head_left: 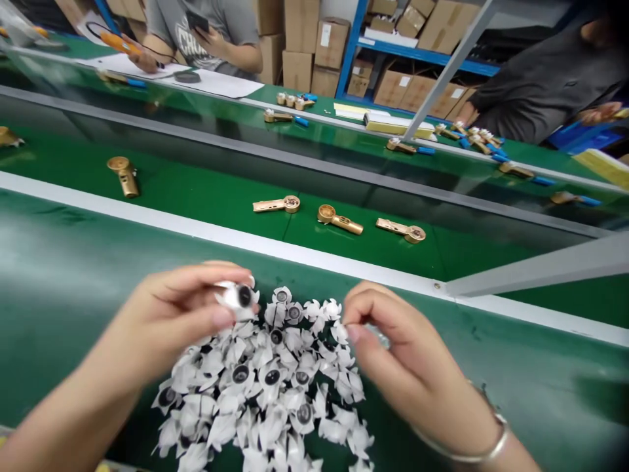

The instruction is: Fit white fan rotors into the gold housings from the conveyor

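My left hand grips a small white fan blade between thumb and fingers, its dark round hub facing right. Below and between my hands lies a heap of similar white fan blades, several with dark hubs showing. At the heap's right edge, my right hand has thumb and forefinger pinched together. A bit of something shiny shows behind its fingers, but what the pinch holds is too hidden to name. The wrist on that side wears a bangle.
Beyond the white rail, several gold handheld fan housings lie on the green belt. A grey slanted post stands at the right. Across the line, two people sit near more gold parts, papers and blue shelving with cartons.
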Action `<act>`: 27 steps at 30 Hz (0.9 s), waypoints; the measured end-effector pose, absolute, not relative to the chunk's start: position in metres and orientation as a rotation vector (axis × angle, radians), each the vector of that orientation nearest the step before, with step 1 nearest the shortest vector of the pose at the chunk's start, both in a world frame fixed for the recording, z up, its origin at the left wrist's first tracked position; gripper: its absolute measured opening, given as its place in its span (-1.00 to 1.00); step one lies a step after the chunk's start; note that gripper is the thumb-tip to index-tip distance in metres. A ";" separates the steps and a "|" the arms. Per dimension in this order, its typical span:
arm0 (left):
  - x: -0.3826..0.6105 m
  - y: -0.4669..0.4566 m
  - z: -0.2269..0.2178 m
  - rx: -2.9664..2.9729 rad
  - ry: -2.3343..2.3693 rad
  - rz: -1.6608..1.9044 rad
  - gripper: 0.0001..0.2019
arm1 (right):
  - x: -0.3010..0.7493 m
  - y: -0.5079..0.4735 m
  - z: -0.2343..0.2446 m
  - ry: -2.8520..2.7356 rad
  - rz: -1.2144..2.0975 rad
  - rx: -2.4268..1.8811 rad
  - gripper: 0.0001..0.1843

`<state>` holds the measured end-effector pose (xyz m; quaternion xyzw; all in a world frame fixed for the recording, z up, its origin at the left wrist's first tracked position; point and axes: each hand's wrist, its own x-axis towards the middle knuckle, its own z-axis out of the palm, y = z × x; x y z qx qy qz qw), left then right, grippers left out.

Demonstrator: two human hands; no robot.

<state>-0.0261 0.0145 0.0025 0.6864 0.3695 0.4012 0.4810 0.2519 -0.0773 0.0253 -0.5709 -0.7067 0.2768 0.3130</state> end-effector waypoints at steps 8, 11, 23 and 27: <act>0.022 -0.023 0.012 1.236 0.639 0.902 -0.57 | 0.207 -0.069 0.030 -1.724 0.846 -1.214 -0.85; 0.023 -0.020 0.012 1.217 0.635 0.893 -0.56 | 0.210 -0.069 0.028 -1.746 0.783 -1.250 -0.84; 0.018 -0.017 0.011 1.296 0.866 0.919 -0.60 | 0.208 -0.069 0.021 -1.950 0.377 -1.207 -0.75; -0.005 -0.004 0.006 1.301 1.094 1.044 -0.67 | 0.204 -0.013 0.010 -2.230 0.255 -1.098 -0.71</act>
